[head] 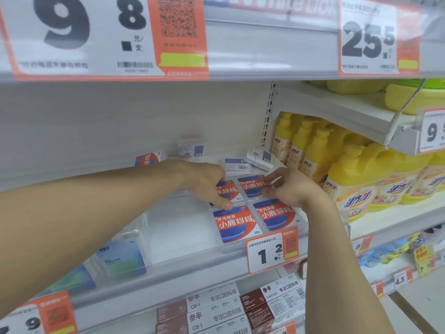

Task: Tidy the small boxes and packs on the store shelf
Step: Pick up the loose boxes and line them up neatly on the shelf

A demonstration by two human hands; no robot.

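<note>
1. We are partway through squaring up the flat red-and-blue floss boxes on the white store shelf (pixel 183 239), where four lie face up in a two-by-two block behind the clear front rail.
2. Our left hand (pixel 207 183) curls over the rear-left box (pixel 227 190), thumb pressed at its front edge, just touching the front-left box (pixel 234 224).
3. Our right hand (pixel 290 189) pinches the right edge of the rear-right box (pixel 252 186), its fingers bent around that edge; the front-right box (pixel 275 214) lies just below the wrist.
4. Several white loose packs (pixel 237 165) lie tilted and scattered at the back, some showing barcodes.
5. We judge the next move calls for nudging the rear pair flush with the front pair, then reaching back to right the strays.
</note>
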